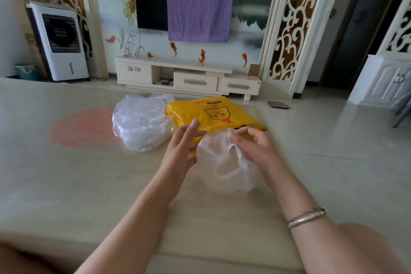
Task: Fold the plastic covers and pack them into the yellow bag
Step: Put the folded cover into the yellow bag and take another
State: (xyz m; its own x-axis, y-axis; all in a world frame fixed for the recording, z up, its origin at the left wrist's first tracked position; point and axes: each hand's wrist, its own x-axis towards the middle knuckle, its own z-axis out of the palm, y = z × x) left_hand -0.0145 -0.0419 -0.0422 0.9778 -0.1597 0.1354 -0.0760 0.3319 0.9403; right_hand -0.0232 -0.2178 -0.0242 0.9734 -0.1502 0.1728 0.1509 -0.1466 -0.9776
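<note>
A yellow bag (pixel 213 112) with a cat face printed on it lies flat on the beige table (pixel 66 173), near its far edge. To its left sits a heap of clear plastic covers (pixel 140 124). Just in front of the bag, my right hand (pixel 251 147) pinches the top of one clear plastic cover (pixel 231 169), which hangs crumpled down to the table. My left hand (pixel 182 144) is held upright beside that cover with fingers straight, gripping nothing. A bracelet sits on my right wrist.
A faded red round patch (pixel 84 129) marks the table left of the heap. Beyond the table stand a low white TV cabinet (pixel 189 78), a white air cooler (pixel 60 42) at left and a dark flat scale (pixel 278 105) on the floor.
</note>
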